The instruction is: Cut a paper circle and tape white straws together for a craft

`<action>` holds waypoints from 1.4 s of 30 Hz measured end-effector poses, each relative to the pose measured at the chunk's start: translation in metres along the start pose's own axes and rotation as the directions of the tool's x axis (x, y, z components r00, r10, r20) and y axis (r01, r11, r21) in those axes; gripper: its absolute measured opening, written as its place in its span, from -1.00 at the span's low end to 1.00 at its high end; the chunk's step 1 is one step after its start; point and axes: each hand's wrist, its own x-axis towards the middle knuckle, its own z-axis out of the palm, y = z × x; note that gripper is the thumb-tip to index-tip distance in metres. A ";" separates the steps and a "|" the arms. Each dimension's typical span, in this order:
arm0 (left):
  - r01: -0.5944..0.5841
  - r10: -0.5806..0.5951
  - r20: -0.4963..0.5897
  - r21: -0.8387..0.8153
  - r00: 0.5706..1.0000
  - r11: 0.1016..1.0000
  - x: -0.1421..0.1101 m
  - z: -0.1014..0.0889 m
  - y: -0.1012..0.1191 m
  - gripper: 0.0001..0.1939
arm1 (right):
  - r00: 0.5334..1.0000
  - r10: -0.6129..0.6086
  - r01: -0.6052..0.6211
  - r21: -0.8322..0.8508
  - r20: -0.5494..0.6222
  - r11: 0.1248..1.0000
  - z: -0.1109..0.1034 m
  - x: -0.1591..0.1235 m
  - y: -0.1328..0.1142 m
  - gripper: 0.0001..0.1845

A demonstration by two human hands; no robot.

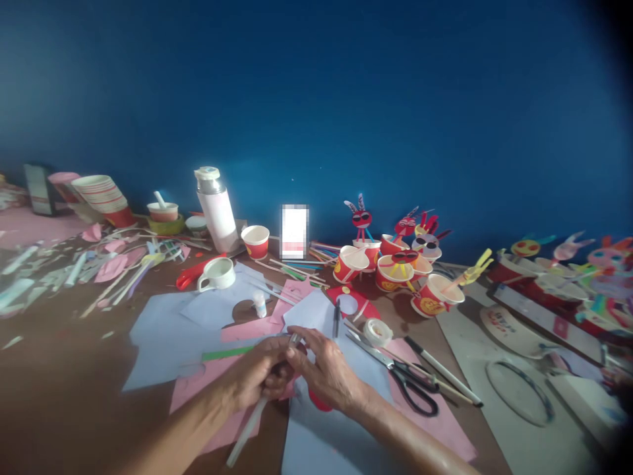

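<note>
My left hand (267,369) is closed, its fingers curled, above the middle of the paper-strewn table. A pale straw-like stick (247,432) runs out from beneath it toward the front edge. My right hand (329,369) meets it, thumb and fingertips pinched together at something small that the fingers mostly hide. Part of a red piece (320,400) shows below my right palm. Under both hands lie pink paper (212,389) and light-blue paper (326,439). A green strip (227,354) sits just left of my left hand.
Black-handled scissors (413,389), a tape roll (378,332) and a marker (440,369) lie to the right. Red paper cups (351,265) with paper figures stand behind. At the back left are a white bottle (217,214), a mug (217,274) and scattered scraps (116,264).
</note>
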 end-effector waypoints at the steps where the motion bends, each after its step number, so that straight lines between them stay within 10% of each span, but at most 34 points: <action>1: -0.001 0.001 0.004 -0.001 1.000 1.000 0.000 0.000 0.000 -0.64 | 1.000 0.000 0.000 0.002 -0.002 1.000 0.000 0.000 0.000 -0.51; 42: -0.118 0.147 0.117 -0.220 0.982 0.968 -0.001 -0.010 0.004 -0.71 | 0.995 0.099 -0.091 0.220 -0.025 0.971 -0.009 0.007 0.007 -0.68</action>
